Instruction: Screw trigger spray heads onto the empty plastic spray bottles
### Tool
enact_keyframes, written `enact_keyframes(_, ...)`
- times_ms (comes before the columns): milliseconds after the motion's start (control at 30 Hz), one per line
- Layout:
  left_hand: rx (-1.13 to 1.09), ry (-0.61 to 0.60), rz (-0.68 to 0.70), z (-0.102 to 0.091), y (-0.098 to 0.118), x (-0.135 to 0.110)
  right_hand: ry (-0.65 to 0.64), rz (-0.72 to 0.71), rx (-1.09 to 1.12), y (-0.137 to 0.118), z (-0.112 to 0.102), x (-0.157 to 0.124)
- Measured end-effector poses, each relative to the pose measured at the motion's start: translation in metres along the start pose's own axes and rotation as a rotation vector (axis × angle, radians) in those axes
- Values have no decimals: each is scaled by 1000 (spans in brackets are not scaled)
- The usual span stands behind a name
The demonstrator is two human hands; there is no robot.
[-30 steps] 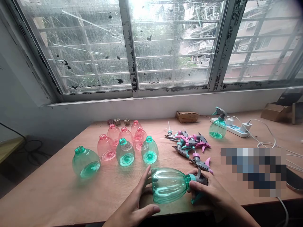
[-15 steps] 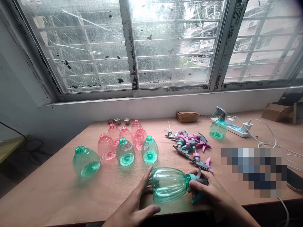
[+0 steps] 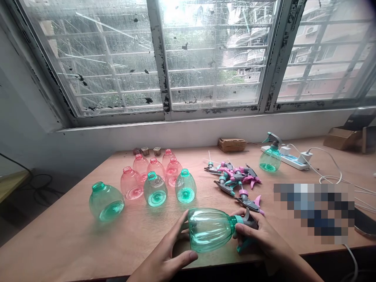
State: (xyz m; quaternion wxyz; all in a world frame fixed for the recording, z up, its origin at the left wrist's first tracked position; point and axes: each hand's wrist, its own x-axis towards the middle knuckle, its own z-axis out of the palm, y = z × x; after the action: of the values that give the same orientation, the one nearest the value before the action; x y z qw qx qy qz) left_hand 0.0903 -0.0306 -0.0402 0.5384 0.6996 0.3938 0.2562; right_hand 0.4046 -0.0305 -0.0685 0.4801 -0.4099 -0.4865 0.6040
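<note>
A green spray bottle [image 3: 210,231] lies sideways in the air over the table's front edge, its base to the left. My left hand [image 3: 167,250] cups the base, with the index finger at the upper rim and the thumb near the lower rim; its other fingers are partly hidden behind the clear plastic. At the neck, my right hand [image 3: 261,235] is closed round the grey and teal spray head [image 3: 249,222]. The teal trigger [image 3: 245,244] sticks out below the right fingers.
Green bottles [image 3: 155,194] and pink bottles [image 3: 132,186] without heads stand left of centre. A pile of pink, teal and grey spray heads [image 3: 235,174] lies beyond my hands. Farther right are a complete spray bottle [image 3: 269,158], a power strip [image 3: 293,160], cables and a cardboard box [image 3: 342,138].
</note>
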Motion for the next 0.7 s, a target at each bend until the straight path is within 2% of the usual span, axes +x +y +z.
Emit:
enact_keyframes(467, -12, 21, -24, 1, 3, 0, 11, 7, -3, -3, 2, -1)
enact_keyframes(700, -38, 2, 30, 2, 4, 2, 13, 23, -3, -2, 2, 0)
